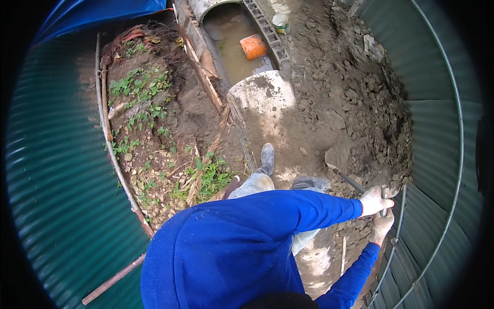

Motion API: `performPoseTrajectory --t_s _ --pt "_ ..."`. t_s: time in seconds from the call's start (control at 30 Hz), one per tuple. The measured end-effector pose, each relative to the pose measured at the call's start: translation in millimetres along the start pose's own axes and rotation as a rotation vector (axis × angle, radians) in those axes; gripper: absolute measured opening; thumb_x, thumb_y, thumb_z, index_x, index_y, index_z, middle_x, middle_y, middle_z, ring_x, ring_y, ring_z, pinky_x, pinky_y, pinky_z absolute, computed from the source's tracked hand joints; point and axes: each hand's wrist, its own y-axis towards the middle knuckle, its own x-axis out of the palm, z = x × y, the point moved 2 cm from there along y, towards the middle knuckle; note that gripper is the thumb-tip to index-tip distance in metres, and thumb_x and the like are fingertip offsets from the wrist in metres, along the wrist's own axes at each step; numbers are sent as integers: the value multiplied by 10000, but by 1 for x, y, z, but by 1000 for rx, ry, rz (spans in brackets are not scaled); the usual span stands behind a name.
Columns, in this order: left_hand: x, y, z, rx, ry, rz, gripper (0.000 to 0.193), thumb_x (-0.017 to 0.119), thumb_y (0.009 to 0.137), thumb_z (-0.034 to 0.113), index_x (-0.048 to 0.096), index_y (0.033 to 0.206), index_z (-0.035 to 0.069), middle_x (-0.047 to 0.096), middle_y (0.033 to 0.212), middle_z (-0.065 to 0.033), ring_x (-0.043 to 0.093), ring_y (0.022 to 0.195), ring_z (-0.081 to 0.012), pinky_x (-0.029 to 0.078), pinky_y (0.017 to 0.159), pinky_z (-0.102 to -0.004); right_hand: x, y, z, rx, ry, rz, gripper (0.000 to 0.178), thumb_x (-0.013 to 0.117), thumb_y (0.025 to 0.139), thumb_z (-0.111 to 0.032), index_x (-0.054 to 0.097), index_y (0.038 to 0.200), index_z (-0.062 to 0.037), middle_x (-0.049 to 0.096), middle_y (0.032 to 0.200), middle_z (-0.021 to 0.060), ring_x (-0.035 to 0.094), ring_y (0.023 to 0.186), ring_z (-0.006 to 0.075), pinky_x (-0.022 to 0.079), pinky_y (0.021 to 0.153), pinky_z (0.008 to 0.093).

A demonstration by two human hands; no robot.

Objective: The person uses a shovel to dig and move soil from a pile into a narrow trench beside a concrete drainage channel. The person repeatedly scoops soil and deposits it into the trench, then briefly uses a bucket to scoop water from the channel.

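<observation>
Both my hands wear dirty white work gloves and grip the metal handle of a digging tool (355, 183) at the right. My left hand (374, 200) holds the handle higher up, reaching across my body in a blue sleeve. My right hand (382, 226) grips just below and behind it. The tool's small blade (333, 168) rests on the brown soil near a mound of loose clods (370, 113). My boots (267, 157) stand on bare earth in front of me.
A concrete channel (267, 31) holds muddy water with an orange container (253, 46) in it; a small tin (280, 22) sits on its edge. Green corrugated sheets (62, 170) curve along both sides. Weeds (206, 177), a rusty pipe (110, 280) and a blue tarp (98, 13) lie left.
</observation>
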Motion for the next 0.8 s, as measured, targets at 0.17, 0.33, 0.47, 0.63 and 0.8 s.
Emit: performPoseTrajectory --t_s 0.17,0.33,0.47,0.63,0.8 --pt "-3 23 17 12 49 83 379 746 806 427 688 864 57 713 803 -161 704 807 -330 521 719 -446 -12 26 -22 -8 39 14 412 787 875 -71 667 1241 78 746 1034 86 658 898 130 535 818 315" --pt "-19 72 41 -20 -30 172 351 756 800 404 713 852 59 729 781 -152 729 795 -310 552 734 -432 -17 87 -59 -16 110 -84 385 784 875 -101 686 1198 82 755 1018 97 665 904 143 537 803 327" --pt "-17 114 36 -31 -124 243 332 746 811 361 711 921 50 740 856 -170 740 859 -310 571 771 -438 -16 127 -71 -13 46 -129 405 760 885 -93 677 1244 74 762 1032 122 690 898 160 544 810 322" --pt "9 167 25 -53 -31 468 218 679 859 211 651 1030 79 720 906 -144 727 875 -310 576 785 -430 -15 155 -80 -97 235 -37 327 684 907 -53 703 1205 80 776 1028 142 707 913 179 547 837 343" --pt "-52 200 -14 -163 -248 569 141 655 915 106 615 1019 20 690 809 -78 708 689 -196 580 616 -369 59 175 -114 -134 -13 41 293 600 903 -81 731 1129 51 754 933 244 751 823 328 556 750 400"
